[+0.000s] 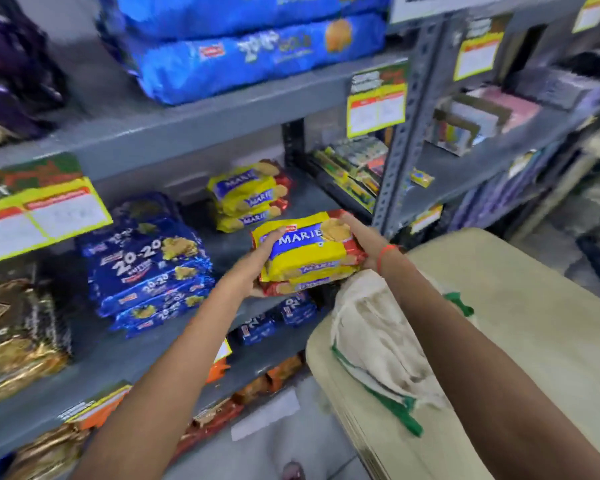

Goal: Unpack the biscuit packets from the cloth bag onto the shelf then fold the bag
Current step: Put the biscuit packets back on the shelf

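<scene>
I hold a small stack of yellow Marie biscuit packets (305, 252) in front of the grey middle shelf (229, 247). My left hand (262, 252) grips the stack's left end and my right hand (361, 237) grips its right end. Further back on the same shelf lies another pile of Marie packets (248, 195). The cream cloth bag (378, 337) with green trim lies crumpled on a beige table (534, 306), just below my right wrist.
Blue 20-20 biscuit packets (146, 265) are stacked on the shelf's left, gold packets (14, 334) further left. Large blue packets (257, 53) fill the shelf above. A slotted upright post (399, 157) stands right of the shelf. Orange packets (274, 375) sit on the lower shelf.
</scene>
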